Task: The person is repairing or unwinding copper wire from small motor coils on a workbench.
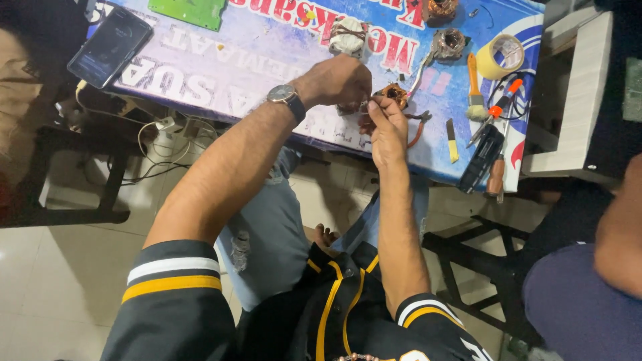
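Note:
My left hand (338, 80), with a wristwatch (284, 95) on its wrist, is closed over a small copper-wound motor coil (394, 93) at the near edge of the blue printed table cover (267, 60). Right beside it, my right hand (386, 130) pinches a thin wire at the coil. Orange-handled pliers (418, 127) lie just right of my right hand. The part under my left palm is mostly hidden.
On the table lie a phone (109, 45), a green circuit board (187, 11), other wound coils (348, 35), a tape roll (500, 56), a brush (475, 93), screwdrivers (496, 110) and a black meter (481, 159). Another person's arm (618, 234) is at the right. Cables hang under the table at the left.

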